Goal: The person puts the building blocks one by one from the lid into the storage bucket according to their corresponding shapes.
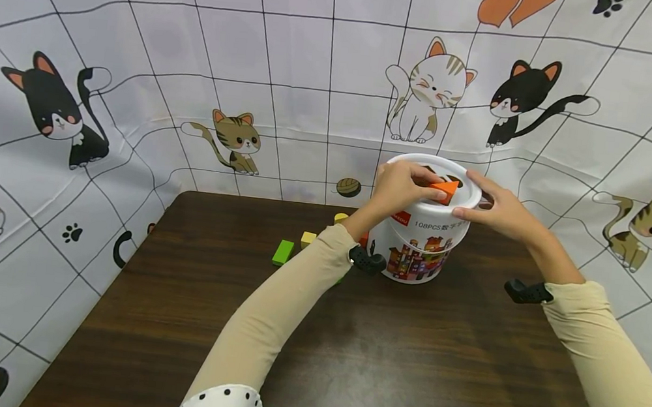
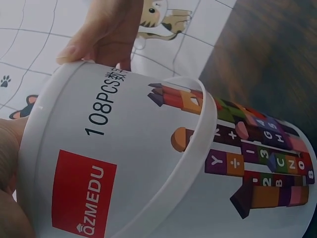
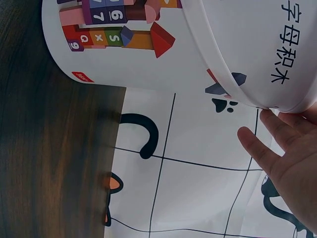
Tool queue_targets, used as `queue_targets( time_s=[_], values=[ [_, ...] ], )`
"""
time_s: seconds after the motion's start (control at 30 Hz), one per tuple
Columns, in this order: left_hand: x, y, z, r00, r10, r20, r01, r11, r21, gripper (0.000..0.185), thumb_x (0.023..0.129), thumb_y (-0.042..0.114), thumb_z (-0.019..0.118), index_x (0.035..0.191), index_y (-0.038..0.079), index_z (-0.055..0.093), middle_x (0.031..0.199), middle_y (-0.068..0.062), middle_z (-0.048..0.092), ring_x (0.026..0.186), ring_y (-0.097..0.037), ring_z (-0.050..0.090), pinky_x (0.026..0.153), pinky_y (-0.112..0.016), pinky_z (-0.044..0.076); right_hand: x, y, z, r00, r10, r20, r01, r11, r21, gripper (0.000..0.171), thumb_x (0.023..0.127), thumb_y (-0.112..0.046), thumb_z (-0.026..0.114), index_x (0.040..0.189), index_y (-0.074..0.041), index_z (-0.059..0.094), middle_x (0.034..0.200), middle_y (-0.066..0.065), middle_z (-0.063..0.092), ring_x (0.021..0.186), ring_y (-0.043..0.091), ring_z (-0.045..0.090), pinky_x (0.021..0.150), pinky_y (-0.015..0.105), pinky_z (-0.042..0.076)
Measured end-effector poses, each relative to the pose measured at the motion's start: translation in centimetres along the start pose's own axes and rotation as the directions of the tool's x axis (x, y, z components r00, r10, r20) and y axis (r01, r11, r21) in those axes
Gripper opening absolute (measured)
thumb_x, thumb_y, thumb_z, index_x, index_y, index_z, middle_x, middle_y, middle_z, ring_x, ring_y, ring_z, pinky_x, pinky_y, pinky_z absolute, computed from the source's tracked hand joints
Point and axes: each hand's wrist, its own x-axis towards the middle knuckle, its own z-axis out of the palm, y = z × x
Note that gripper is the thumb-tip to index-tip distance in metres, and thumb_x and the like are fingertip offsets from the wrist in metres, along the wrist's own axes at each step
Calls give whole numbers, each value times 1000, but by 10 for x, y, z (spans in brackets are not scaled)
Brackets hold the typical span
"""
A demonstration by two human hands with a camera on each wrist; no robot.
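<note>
In the head view, a white lidded bucket (image 1: pixel 378 235) with printed building blocks on its side stands upright near the table's back edge. My left hand (image 1: pixel 400 186) pinches an orange triangular block (image 1: pixel 447 190) over the white lid (image 1: pixel 415 159), at its dark openings; how far the block sits in one is hidden. Fingers and thumb of my right hand (image 1: pixel 502 210) lie spread against the rim on the right side. The right wrist view shows the right fingers (image 3: pixel 260 148) fairly straight by the rim. The block is out of sight in both wrist views.
On the dark wooden table (image 1: pixel 173 320), left of the bucket, lie a green block (image 1: pixel 282 252), a yellow block (image 1: pixel 307 239) and a yellow round block (image 1: pixel 340 218). My left forearm partly hides other blocks. A cat-print cloth (image 1: pixel 299 50) hangs behind the table.
</note>
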Motion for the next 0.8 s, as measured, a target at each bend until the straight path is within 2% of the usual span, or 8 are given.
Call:
queue_targets(
  time_s=[0.23, 0.43, 0.57, 0.8],
  values=[
    [0, 1, 0, 1000, -15, 18, 14, 999, 47, 30, 85, 48, 80, 109, 30, 81, 104, 15, 78, 109, -4, 63, 112, -42, 29, 0, 1, 1, 1000, 15, -4, -15, 1000, -13, 97, 93, -31, 75, 165, -15, 13, 166, 20, 27, 135, 39, 52, 84, 4, 41],
    [0, -1, -3, 998, 25, 60, -29, 997, 70, 33, 85, 47, 81, 113, 28, 80, 111, 13, 78, 119, -8, 61, 115, -45, 26, 0, 0, 1, 1000, 7, -11, -7, 1000, -8, 97, 93, -29, 75, 165, -13, 13, 165, 22, 30, 134, 42, 53, 84, 5, 42],
    [1, -4, -5, 997, 50, 64, -50, 999, 4, 39, 85, 42, 82, 119, 24, 77, 116, 9, 77, 126, -10, 59, 117, -47, 25, -1, 0, 2, 1000, 1, -8, -1, 1000, 4, 97, 92, -27, 76, 165, -11, 13, 163, 25, 32, 134, 43, 53, 84, 5, 43],
    [0, -8, -12, 999, 32, 19, -29, 987, -159, 35, 87, 37, 82, 118, 20, 78, 109, 5, 78, 118, -11, 64, 116, -38, 29, 1, 0, 1, 1000, -2, -21, 2, 1000, 1, 97, 92, -28, 76, 164, -10, 15, 165, 22, 30, 136, 42, 52, 85, 6, 42]
  ],
)
